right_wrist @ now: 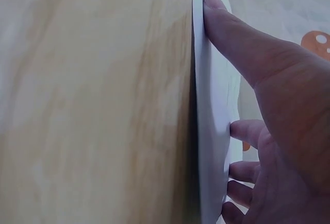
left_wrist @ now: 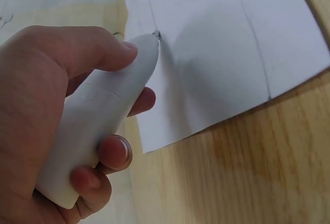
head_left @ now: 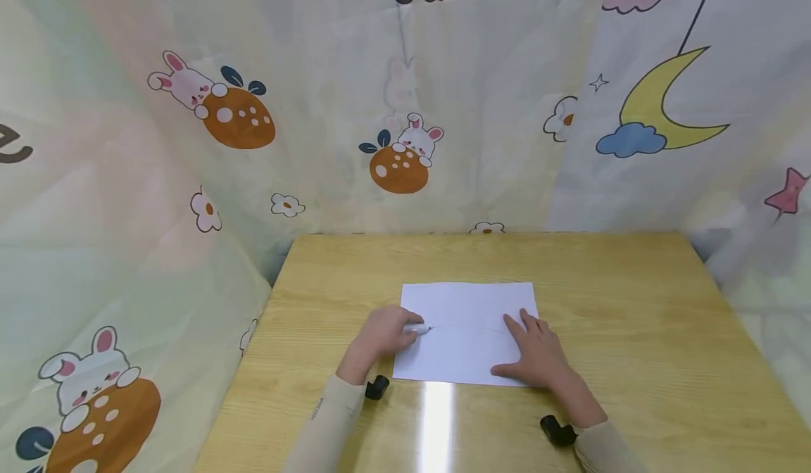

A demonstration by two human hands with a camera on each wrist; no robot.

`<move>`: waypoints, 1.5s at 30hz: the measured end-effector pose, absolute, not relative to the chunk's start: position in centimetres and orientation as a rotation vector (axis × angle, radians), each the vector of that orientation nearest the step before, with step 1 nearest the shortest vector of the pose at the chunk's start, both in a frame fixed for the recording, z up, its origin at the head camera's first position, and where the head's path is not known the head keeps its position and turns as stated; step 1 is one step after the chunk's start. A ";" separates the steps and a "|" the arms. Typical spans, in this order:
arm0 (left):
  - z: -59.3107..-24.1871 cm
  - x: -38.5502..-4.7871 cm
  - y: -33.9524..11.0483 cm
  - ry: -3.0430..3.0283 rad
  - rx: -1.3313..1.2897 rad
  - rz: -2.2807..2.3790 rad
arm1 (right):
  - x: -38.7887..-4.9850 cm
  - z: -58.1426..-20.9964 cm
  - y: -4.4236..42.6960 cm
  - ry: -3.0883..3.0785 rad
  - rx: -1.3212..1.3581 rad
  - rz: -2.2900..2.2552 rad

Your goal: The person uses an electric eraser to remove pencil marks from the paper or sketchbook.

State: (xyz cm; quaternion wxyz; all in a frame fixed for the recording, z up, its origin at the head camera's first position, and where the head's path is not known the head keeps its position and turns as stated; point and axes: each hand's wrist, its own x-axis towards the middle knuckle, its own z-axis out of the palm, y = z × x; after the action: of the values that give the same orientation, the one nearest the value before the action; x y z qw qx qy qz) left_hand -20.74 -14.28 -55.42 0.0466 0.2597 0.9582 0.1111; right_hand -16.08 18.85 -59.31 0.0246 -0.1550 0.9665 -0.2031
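Observation:
A white sheet of paper [head_left: 465, 353] lies on the wooden table. My left hand [head_left: 389, 330] grips a thick white pen-shaped tool [left_wrist: 98, 110] with a small dark tip, fingers curled round its body. The tip is at the sheet's left part, by a thin line running across the paper; whether it touches cannot be told. Another thin dark line [left_wrist: 256, 49] shows in the left wrist view, reaching the sheet's edge. With fingers spread, my right hand [head_left: 535, 352] rests on the sheet's right side, its thumb and fingertips touching the paper in the right wrist view.
The wooden table [head_left: 633, 318] extends round the sheet on all sides. A patterned cloth [head_left: 329, 93] with rabbits, flowers and a moon hangs behind and at the sides. Each wrist bears a small black device [head_left: 557, 431]. A bright reflection lies on the tabletop in front of the paper.

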 end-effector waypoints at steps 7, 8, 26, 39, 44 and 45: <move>-54.9 -21.1 -14.7 2.938 0.774 0.321 | -16.4 -58.9 18.9 2.975 -0.478 -0.617; -54.9 -21.2 -14.7 2.938 0.777 0.321 | -16.3 -58.9 19.0 2.976 -0.471 -0.614; -54.5 -20.7 -13.9 2.921 0.745 0.365 | -16.0 -59.4 19.2 2.989 -0.485 -0.603; -54.8 -21.2 -14.3 2.930 0.754 0.370 | -16.7 -58.8 18.8 2.974 -0.486 -0.625; -55.1 -21.2 -14.4 2.922 0.747 0.394 | -16.4 -58.9 18.8 2.973 -0.471 -0.629; -55.2 -21.2 -14.4 2.927 0.745 0.394 | -16.4 -58.9 18.8 2.971 -0.466 -0.627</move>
State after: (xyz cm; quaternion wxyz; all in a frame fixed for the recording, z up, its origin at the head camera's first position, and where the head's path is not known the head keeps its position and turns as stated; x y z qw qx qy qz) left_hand -21.16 -14.39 -55.23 0.0480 0.2444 0.9598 0.1293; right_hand -16.36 18.78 -58.92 0.0347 -0.1515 0.9665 -0.2041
